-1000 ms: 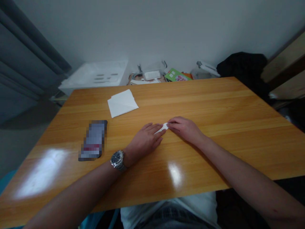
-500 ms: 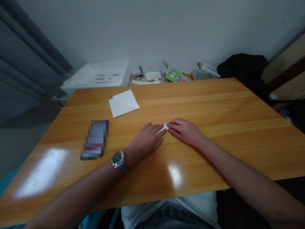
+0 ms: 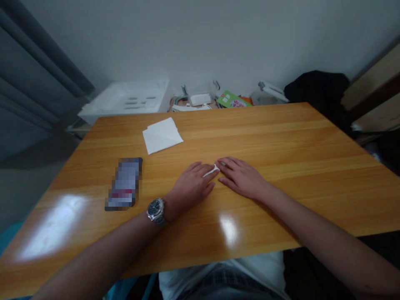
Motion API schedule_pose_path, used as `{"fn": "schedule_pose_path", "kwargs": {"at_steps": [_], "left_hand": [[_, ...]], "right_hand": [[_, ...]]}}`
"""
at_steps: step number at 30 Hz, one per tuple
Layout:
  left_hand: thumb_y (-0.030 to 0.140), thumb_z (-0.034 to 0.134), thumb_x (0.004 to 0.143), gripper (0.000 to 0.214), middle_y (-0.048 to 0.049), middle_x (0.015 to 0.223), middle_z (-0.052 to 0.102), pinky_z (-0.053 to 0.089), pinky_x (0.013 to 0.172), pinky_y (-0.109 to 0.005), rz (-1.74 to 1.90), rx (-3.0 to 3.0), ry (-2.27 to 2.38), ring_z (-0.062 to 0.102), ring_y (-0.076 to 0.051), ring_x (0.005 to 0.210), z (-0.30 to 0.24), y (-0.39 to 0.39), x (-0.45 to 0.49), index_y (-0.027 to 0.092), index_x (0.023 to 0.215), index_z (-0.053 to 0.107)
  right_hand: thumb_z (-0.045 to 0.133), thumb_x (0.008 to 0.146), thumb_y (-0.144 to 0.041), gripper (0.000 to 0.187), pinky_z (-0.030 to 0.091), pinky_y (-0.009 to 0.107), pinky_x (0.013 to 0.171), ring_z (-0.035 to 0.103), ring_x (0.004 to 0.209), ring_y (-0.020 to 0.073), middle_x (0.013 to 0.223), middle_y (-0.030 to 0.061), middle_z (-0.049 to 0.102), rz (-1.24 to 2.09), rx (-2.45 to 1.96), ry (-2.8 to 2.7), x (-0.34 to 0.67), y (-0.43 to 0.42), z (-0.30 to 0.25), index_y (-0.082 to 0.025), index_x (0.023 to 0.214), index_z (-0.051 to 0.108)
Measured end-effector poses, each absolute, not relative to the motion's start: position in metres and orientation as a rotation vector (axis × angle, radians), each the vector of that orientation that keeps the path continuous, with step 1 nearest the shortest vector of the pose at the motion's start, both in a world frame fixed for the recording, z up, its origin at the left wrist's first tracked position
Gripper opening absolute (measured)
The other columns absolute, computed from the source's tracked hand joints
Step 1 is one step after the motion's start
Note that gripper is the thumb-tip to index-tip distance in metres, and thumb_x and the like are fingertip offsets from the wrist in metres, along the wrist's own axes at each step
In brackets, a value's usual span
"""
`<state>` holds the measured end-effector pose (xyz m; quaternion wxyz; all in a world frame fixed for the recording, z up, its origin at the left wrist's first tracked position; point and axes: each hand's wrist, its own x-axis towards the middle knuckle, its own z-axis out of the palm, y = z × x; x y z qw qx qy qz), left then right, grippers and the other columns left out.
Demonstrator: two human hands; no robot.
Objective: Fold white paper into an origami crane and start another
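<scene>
A small piece of white folded paper [image 3: 211, 171] lies on the wooden table [image 3: 268, 137], mostly covered by my fingers. My left hand [image 3: 194, 182] rests flat over its left part, fingers stretched out and pressing it down. My right hand [image 3: 239, 175] lies on the other end, palm down, fingers spread and fingertips touching the paper's right side. Under the hands, the paper's full shape is hidden. A silver watch [image 3: 156, 209] is on my left wrist.
White sheets [image 3: 163, 136] lie at the back left of the table. A phone [image 3: 125, 183] with a blurred-out screen sits left of my left hand. Beyond the far edge are a white tray [image 3: 106, 100], a green booklet [image 3: 233, 100] and a black cloth-like bundle [image 3: 317, 87].
My right hand's fingers have spread and flattened over the paper's right end, covering more of it. My left hand stays nearly in place.
</scene>
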<state>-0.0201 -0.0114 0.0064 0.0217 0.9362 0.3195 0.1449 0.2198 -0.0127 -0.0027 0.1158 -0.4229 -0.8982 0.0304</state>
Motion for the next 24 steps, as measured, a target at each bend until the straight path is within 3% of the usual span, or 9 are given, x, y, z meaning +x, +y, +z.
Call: {"fn": "schedule_pose_path", "kwargs": {"at_steps": [13, 24], "left_hand": [[0.034, 0.053, 0.102, 0.042, -0.0094, 0.140, 0.063, 0.030, 0.123, -0.050, 0.405, 2.841, 1.037, 0.059, -0.025, 0.128, 0.008, -0.013, -0.021, 0.019, 0.141, 0.058], [0.036, 0.055, 0.101, 0.043, -0.0064, 0.142, 0.063, 0.028, 0.124, -0.052, 0.413, 2.815, 1.074, 0.061, -0.024, 0.123, 0.008, -0.012, -0.021, 0.023, 0.142, 0.058]], "right_hand": [[0.035, 0.106, -0.055, 0.067, 0.028, 0.047, 0.126, 0.030, 0.154, 0.0260, 0.165, 0.0133, 0.034, 0.213, -1.271, -2.625, 0.221, -0.018, -0.012, -0.016, 0.161, 0.033], [0.028, 0.106, -0.057, 0.067, 0.024, 0.047, 0.127, 0.027, 0.155, 0.0234, 0.167, 0.0079, 0.029, 0.257, -1.354, -2.594, 0.217, -0.021, -0.015, -0.020, 0.161, 0.031]]}}
